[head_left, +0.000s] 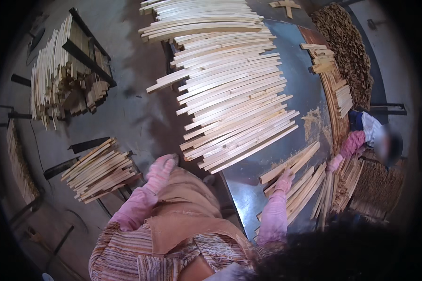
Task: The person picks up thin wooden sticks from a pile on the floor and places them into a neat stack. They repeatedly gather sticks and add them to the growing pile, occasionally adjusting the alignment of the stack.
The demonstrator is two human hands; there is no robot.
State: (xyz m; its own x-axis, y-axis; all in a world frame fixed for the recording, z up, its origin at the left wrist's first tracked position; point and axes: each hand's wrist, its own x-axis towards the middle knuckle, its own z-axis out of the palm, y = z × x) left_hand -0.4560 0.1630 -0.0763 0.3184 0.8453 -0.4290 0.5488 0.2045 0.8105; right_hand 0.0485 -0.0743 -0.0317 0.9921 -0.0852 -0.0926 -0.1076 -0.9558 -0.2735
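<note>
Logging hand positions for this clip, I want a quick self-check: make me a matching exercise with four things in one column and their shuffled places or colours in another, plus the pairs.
Things
1. The person's left hand
2. The person's right hand
3. Wide row of pale strips
4. Apron

Places or colours
A. Brown
B. At the loose wooden strips
C. Off the table, to its left
D. Across the tabletop's middle

Pairs: 1-C, 2-B, 3-D, 4-A

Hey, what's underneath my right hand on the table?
Your right hand is over pale wooden strips; the parts directly beneath it are covered and cannot be seen.
</note>
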